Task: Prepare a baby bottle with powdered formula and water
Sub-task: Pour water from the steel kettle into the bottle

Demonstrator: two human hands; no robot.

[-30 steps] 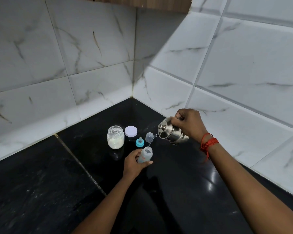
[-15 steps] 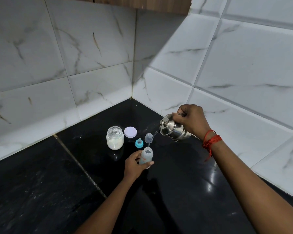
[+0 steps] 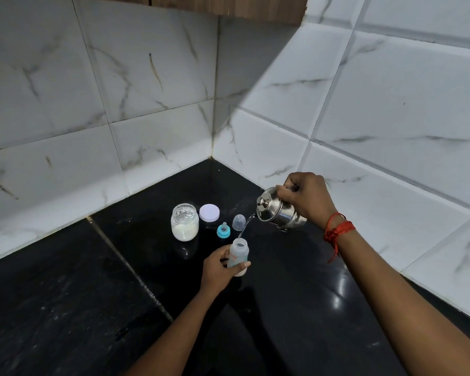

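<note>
My left hand (image 3: 219,268) grips a small translucent baby bottle (image 3: 238,253), held upright with its mouth uncovered over the black counter. My right hand (image 3: 305,200) holds a steel kettle (image 3: 276,213) tilted toward the left, above and to the right of the bottle. A thin stream of water (image 3: 245,226) runs from its spout down into the bottle's mouth. Behind the bottle stand a glass jar of white formula powder (image 3: 184,222), its white lid (image 3: 209,212), a blue-ringed teat (image 3: 223,230) and a clear cap (image 3: 238,222).
The black stone counter (image 3: 79,294) ends in a corner of white marble-tiled walls (image 3: 158,131) to the left and right. A wooden cabinet edge (image 3: 228,4) hangs above. A red thread is tied around my right wrist (image 3: 337,232).
The kettle has risen a little and tipped further left. The water stream into the bottle is now plainly visible. The bottle and my left hand stay in place.
</note>
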